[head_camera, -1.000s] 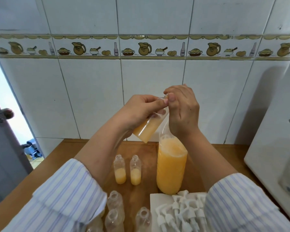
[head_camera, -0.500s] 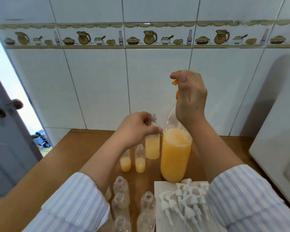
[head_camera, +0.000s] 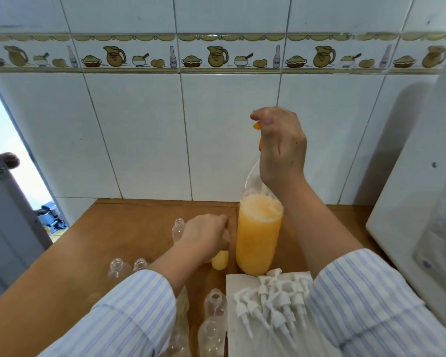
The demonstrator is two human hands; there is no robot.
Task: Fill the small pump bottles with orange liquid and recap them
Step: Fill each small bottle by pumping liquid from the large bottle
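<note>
A large clear bottle (head_camera: 259, 235) full of orange liquid stands on the wooden table (head_camera: 129, 228). My right hand (head_camera: 281, 145) grips the orange pump head on top of it. My left hand (head_camera: 206, 235) holds a small bottle of orange liquid (head_camera: 220, 261) low on the table, just left of the large bottle; only its base shows below my fingers. A small bottle (head_camera: 178, 228) stands behind that hand, its lower part hidden. Empty small bottles (head_camera: 214, 320) stand near the front. Several white pump caps (head_camera: 276, 300) lie on a white sheet (head_camera: 234, 282).
Two more empty small bottles (head_camera: 117, 269) stand at the left behind my sleeve. A white appliance (head_camera: 422, 228) fills the right side. The tiled wall (head_camera: 152, 137) closes the back of the table. A grey door (head_camera: 0, 228) stands at the far left.
My left hand has brought the filled small bottle down from the pump spout to the table beside the large bottle. My right hand has stayed on the pump head.
</note>
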